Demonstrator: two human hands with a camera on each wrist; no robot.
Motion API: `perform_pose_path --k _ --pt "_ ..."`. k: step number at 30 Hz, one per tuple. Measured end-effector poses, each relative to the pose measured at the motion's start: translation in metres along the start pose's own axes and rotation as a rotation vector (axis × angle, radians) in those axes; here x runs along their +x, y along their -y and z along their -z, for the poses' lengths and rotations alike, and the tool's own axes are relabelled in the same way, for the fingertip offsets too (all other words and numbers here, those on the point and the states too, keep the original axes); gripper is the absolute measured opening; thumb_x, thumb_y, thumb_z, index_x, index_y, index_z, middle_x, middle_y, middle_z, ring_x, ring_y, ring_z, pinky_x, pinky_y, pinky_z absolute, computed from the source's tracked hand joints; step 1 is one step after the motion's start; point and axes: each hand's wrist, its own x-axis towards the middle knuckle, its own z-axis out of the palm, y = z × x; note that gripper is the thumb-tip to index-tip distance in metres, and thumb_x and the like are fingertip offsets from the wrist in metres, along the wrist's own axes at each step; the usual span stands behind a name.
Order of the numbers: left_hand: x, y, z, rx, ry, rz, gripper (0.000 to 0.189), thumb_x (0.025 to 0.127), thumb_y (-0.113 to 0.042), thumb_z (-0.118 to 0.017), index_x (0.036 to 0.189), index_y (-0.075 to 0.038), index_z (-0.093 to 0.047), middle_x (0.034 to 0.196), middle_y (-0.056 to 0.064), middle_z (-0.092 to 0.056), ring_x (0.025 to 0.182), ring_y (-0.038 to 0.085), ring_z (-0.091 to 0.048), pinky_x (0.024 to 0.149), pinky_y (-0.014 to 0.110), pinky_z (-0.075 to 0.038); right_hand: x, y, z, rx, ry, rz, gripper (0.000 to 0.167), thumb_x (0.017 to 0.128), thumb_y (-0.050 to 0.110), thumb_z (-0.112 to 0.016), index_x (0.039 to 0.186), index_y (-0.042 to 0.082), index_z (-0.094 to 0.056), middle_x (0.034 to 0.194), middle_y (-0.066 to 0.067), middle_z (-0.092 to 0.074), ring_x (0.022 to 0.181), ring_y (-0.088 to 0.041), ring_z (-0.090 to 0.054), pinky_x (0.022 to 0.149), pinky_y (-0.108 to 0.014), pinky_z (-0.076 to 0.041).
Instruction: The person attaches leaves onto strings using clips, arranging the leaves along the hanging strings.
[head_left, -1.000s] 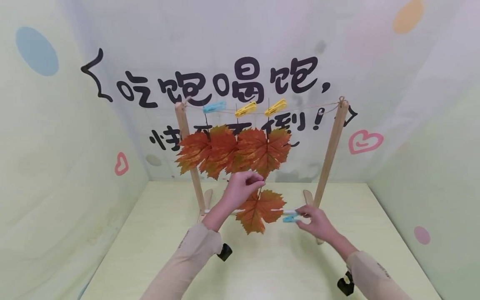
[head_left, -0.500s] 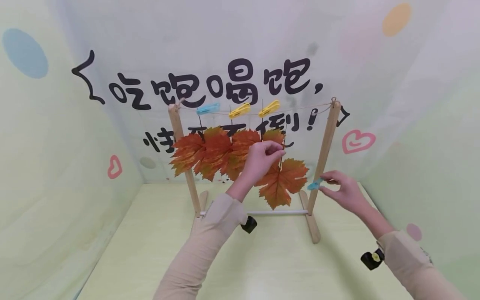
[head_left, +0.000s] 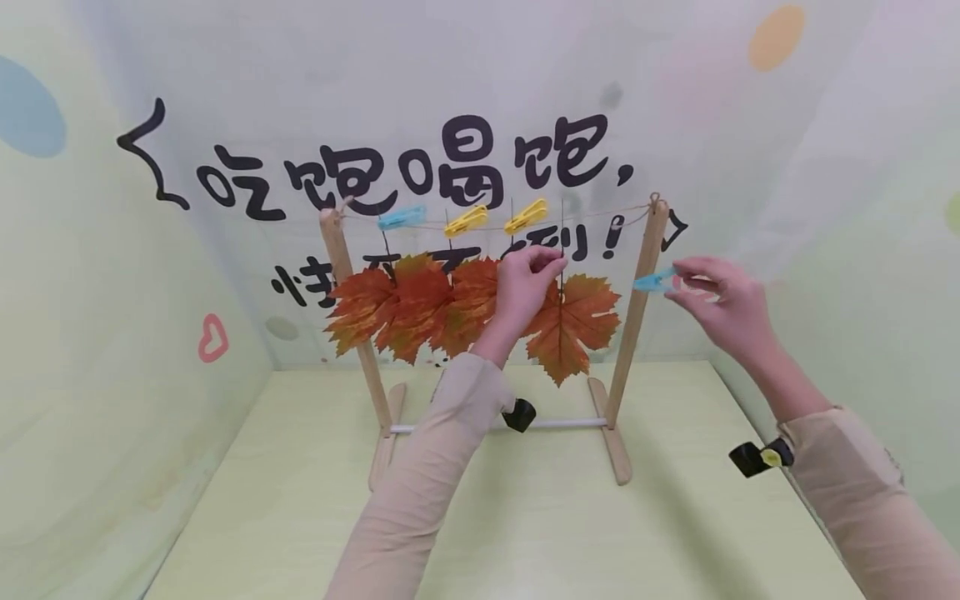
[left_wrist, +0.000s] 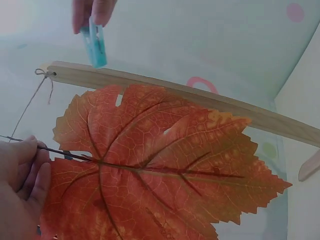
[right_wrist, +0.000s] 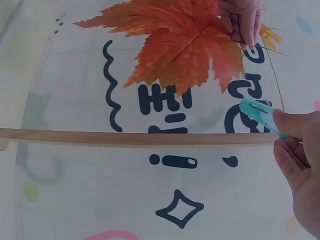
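Note:
My left hand (head_left: 525,283) pinches the thin dark stem of an orange-red maple leaf (head_left: 573,325), whose blade hangs below the fingers. The stem's top reaches up to the string (head_left: 592,218). Right of the frame's right post (head_left: 637,317), my right hand (head_left: 723,304) pinches a light blue clothespin (head_left: 654,281) by its handle end. In the left wrist view the same leaf (left_wrist: 150,150) spreads wide, with the clothespin (left_wrist: 95,45) above it. Three other leaves (head_left: 412,304) hang at the left, partly overlapping; my left hand covers part of them.
A blue clothespin (head_left: 402,218) and two yellow clothespins (head_left: 467,221) sit on the string. The wooden frame has a left post (head_left: 341,250), flat feet (head_left: 611,433) and a white crossbar (head_left: 570,423). It stands on a pale table (head_left: 525,533) before a printed backdrop.
My left hand has raised the leaf from near the crossbar up to the string and moved it right. My right hand has risen with the blue clothespin, to beside the right post.

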Motion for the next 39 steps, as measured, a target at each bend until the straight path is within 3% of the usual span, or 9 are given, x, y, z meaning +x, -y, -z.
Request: perform_pose_path --k 6,10,17,26,29,34,39 --pt "0.006 -0.004 -0.009 0.015 -0.012 -0.014 0.017 0.082 -0.013 -0.067 0.095 -0.002 -0.070 0.084 0.008 -0.068 0.070 0.013 -0.057 0.061 0.016 -0.046 0.025 0.015 0.001 -0.040 -0.002 -0.028 0.030 0.071 -0.009 -0.071 0.101 -0.009 -0.063 0.094 -0.020 -0.065 0.085 0.017 -0.051 0.073 -0.006 -0.044" --pt "0.009 -0.007 -0.014 0.016 -0.027 -0.010 0.017 0.081 -0.014 -0.068 0.095 -0.003 -0.070 0.085 0.008 -0.069 0.072 0.013 -0.059 0.062 0.015 -0.047 0.044 0.024 -0.002 -0.038 -0.007 -0.039 0.029 0.073 -0.005 -0.071 0.101 -0.008 -0.065 0.096 -0.018 -0.065 0.084 0.011 -0.055 0.076 -0.009 -0.046" --pt "0.012 -0.010 -0.019 0.042 -0.035 0.006 0.018 0.081 -0.017 -0.069 0.094 -0.005 -0.071 0.085 0.006 -0.069 0.073 0.011 -0.060 0.065 0.015 -0.048 0.070 0.030 -0.012 -0.008 -0.010 -0.079 0.027 0.073 -0.003 -0.071 0.100 -0.007 -0.066 0.094 -0.018 -0.066 0.078 0.010 -0.056 0.072 -0.010 -0.047" --pt "0.016 -0.014 -0.022 0.065 -0.058 0.001 0.015 0.081 -0.016 -0.069 0.092 -0.006 -0.071 0.083 0.005 -0.069 0.073 0.011 -0.061 0.064 0.017 -0.047 0.091 0.032 -0.018 -0.068 -0.013 -0.096 0.022 0.074 0.001 -0.072 0.095 -0.006 -0.068 0.090 -0.017 -0.068 0.074 0.008 -0.058 0.067 -0.010 -0.048" --pt "0.017 -0.013 -0.024 0.069 -0.059 -0.004 0.016 0.081 -0.016 -0.068 0.092 -0.006 -0.071 0.083 0.005 -0.069 0.073 0.011 -0.061 0.064 0.016 -0.047 0.095 0.032 -0.019 -0.090 0.002 -0.089 0.022 0.074 0.001 -0.072 0.095 -0.006 -0.068 0.090 -0.017 -0.068 0.075 0.001 -0.063 0.066 -0.010 -0.048" --pt "0.019 -0.013 -0.026 0.073 -0.068 -0.007 0.015 0.081 -0.016 -0.068 0.092 -0.005 -0.071 0.084 0.006 -0.069 0.073 0.012 -0.061 0.063 0.016 -0.047 0.102 0.033 -0.020 -0.115 0.053 -0.109 0.022 0.075 0.004 -0.072 0.095 -0.005 -0.069 0.091 -0.018 -0.068 0.081 -0.022 -0.067 0.065 -0.009 -0.047" --pt "0.022 -0.012 -0.026 0.062 -0.088 0.004 0.014 0.081 -0.014 -0.068 0.091 -0.004 -0.071 0.084 0.007 -0.069 0.072 0.013 -0.062 0.062 0.016 -0.047 0.111 0.034 -0.021 -0.141 0.122 -0.136 0.021 0.076 0.004 -0.071 0.096 -0.005 -0.069 0.091 -0.019 -0.067 0.079 -0.022 -0.066 0.065 -0.010 -0.048"
